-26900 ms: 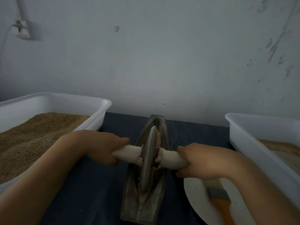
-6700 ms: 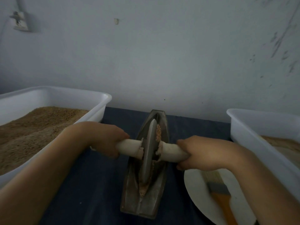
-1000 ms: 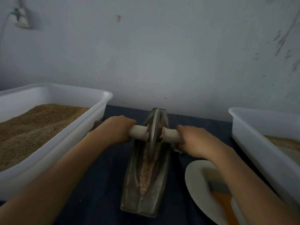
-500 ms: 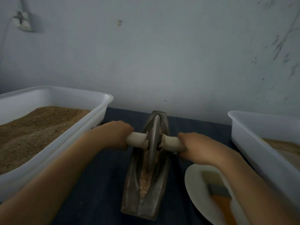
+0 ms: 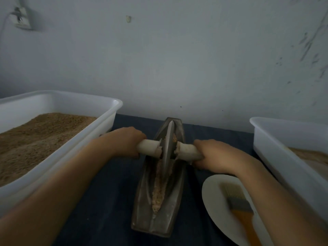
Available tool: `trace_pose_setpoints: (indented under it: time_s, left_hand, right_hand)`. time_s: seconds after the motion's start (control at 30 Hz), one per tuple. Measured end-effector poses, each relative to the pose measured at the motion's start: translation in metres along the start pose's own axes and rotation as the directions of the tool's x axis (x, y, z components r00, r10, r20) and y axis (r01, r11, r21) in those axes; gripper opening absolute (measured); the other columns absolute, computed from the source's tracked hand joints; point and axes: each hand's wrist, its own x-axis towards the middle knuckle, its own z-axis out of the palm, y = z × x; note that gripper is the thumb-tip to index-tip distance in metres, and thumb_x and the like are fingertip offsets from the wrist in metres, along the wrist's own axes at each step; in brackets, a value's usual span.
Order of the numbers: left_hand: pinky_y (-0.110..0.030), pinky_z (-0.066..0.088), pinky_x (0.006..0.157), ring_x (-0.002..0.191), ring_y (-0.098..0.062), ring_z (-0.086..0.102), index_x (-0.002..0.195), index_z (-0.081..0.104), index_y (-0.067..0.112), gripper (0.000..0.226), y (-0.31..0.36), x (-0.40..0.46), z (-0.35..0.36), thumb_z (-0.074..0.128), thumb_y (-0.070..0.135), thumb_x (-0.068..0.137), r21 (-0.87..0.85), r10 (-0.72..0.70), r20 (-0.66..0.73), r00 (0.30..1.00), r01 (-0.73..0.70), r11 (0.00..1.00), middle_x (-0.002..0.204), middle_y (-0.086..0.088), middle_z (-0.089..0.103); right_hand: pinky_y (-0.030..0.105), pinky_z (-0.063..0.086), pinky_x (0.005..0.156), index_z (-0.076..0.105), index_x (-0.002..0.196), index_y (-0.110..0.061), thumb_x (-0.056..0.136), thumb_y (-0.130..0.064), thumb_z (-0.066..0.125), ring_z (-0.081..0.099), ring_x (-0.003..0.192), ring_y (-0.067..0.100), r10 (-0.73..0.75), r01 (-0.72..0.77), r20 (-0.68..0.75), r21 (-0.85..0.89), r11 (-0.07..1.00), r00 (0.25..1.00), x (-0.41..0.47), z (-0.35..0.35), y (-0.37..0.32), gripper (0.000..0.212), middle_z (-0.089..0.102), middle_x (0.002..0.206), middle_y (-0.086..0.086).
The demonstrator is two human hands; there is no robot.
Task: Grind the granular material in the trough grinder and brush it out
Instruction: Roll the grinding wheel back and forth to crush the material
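Pale wooden axle handle, cylindrical, runs crosswise thru the grey metal grinding wheel. L hand has its fingers wrapped round the handle's 9 o'clock end; R hand grips the 3 o'clock end, fingers curled over it. Both clamped, forearms reaching in from the near edge.

Wheel stands upright on edge in the groove of the dark grey boat-shaped metal trough grinder, sitting toward the trough's 12 o'clock half. Tan granular material lies in a strip along the groove from under the wheel toward 6 o'clock; a bit also clings by the hub on the wheel's 3 o'clock face.

Trough rests lengthwise, 12 to 6, on a dark blue cloth-covered tabletop.

At 4 o'clock from the trough, near but apart: round white plate w/ an orange-handled flat brush lying on it, bristles pointing to 12.

At 9 o'clock: big white plastic tub filled w/ brown grain. At 3 o'clock: second white plastic tub, some tan powder inside, partly cut off by frame edge.

Behind all, pale grey scuffed wall; socket w/ plug at upper 10 o'clock corner.
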Motion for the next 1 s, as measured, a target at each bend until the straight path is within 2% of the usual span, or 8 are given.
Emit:
trace_pose_setpoints:
  time_s: [0.13, 0.27, 0.4, 0.53, 0.7, 0.8, 0.9, 1.0]
  left_hand:
    - [-0.031, 0.038, 0.089, 0.103, -0.019, 0.055, 0.107, 0.047, 0.02, 0.023, 0.002, 0.016, 0.019, 0.058, 0.028, 0.087, 0.069, -0.015, -0.381, 0.924, 0.045, 0.997, 0.112, 0.0, 0.058]
    - [-0.032, 0.035, 0.09, 0.102, -0.018, 0.051, 0.105, 0.043, 0.021, 0.026, 0.0, 0.019, 0.024, 0.058, 0.031, 0.086, 0.046, 0.027, -0.463, 0.886, -0.006, 0.999, 0.111, 0.001, 0.054]
    - [-0.028, 0.033, 0.093, 0.106, -0.014, 0.049, 0.112, 0.041, 0.021, 0.03, -0.003, 0.007, 0.016, 0.055, 0.036, 0.089, 0.034, 0.075, -0.334, 0.94, -0.068, 0.997, 0.117, 0.002, 0.051]
    - [-0.027, 0.037, 0.091, 0.107, -0.014, 0.051, 0.121, 0.039, 0.02, 0.037, 0.003, -0.016, -0.005, 0.057, 0.033, 0.091, 0.012, 0.08, 0.006, 0.997, -0.08, 0.997, 0.121, 0.001, 0.051]
    - [-0.016, 0.036, 0.074, 0.082, -0.002, 0.046, 0.101, 0.034, 0.031, 0.024, 0.003, -0.041, -0.028, 0.056, 0.029, 0.091, -0.102, 0.155, 0.308, 0.939, -0.129, 0.986, 0.094, 0.012, 0.048]
    - [-0.013, 0.033, 0.065, 0.076, -0.001, 0.044, 0.098, 0.034, 0.033, 0.023, 0.001, -0.043, -0.029, 0.056, 0.03, 0.091, -0.139, 0.176, 0.316, 0.932, -0.139, 0.981, 0.086, 0.016, 0.043]
    - [-0.014, 0.033, 0.063, 0.074, -0.002, 0.045, 0.099, 0.034, 0.03, 0.023, -0.001, -0.033, -0.023, 0.056, 0.029, 0.091, -0.157, 0.164, 0.281, 0.946, -0.123, 0.98, 0.086, 0.015, 0.045]
    - [-0.022, 0.039, 0.081, 0.092, -0.01, 0.05, 0.111, 0.038, 0.024, 0.028, 0.0, -0.018, -0.013, 0.057, 0.028, 0.091, -0.107, 0.115, 0.142, 0.983, -0.1, 0.989, 0.108, 0.004, 0.052]
  right_hand:
    - [0.031, 0.021, 0.066, 0.045, 0.106, -0.018, 0.09, -0.025, 0.051, 0.051, 0.095, 0.022, -0.024, -0.067, -0.413, -0.204, 0.977, 0.91, 0.022, 0.025, 0.013, 0.019, 0.056, 0.105, 0.001]
    - [0.031, 0.019, 0.069, 0.046, 0.108, -0.017, 0.089, -0.026, 0.052, 0.05, 0.097, 0.022, -0.021, -0.097, -0.503, -0.208, 0.973, 0.864, 0.028, 0.035, 0.015, 0.021, 0.055, 0.105, 0.001]
    - [0.03, 0.024, 0.068, 0.044, 0.108, -0.017, 0.09, -0.033, 0.052, 0.051, 0.097, 0.022, -0.025, -0.049, -0.37, -0.188, 0.981, 0.929, 0.019, 0.026, 0.013, 0.026, 0.055, 0.108, 0.002]
    - [0.029, 0.031, 0.063, 0.044, 0.107, -0.015, 0.091, -0.033, 0.054, 0.05, 0.085, 0.016, -0.001, -0.004, -0.061, -0.078, 0.997, 0.998, -0.001, 0.007, 0.0, 0.027, 0.056, 0.106, 0.002]
    - [0.02, 0.035, 0.054, 0.051, 0.099, -0.018, 0.088, -0.038, 0.059, 0.05, 0.074, 0.008, -0.082, 0.069, 0.248, 0.06, 0.996, 0.965, -0.029, -0.017, -0.01, 0.024, 0.054, 0.089, -0.004]
    - [0.017, 0.034, 0.05, 0.049, 0.094, -0.023, 0.088, -0.042, 0.058, 0.047, 0.067, 0.003, -0.084, 0.07, 0.28, 0.058, 0.996, 0.956, -0.033, -0.019, -0.01, 0.023, 0.05, 0.082, -0.008]
    - [0.021, 0.038, 0.06, 0.049, 0.102, -0.02, 0.088, -0.039, 0.059, 0.054, 0.082, 0.011, -0.065, 0.048, 0.234, 0.079, 0.996, 0.97, -0.022, -0.014, -0.006, 0.025, 0.055, 0.095, -0.003]
    - [0.021, 0.035, 0.06, 0.045, 0.097, -0.02, 0.088, -0.034, 0.059, 0.053, 0.087, 0.016, -0.033, 0.022, 0.106, 0.103, 0.994, 0.994, -0.006, -0.006, 0.001, 0.022, 0.054, 0.095, -0.001]
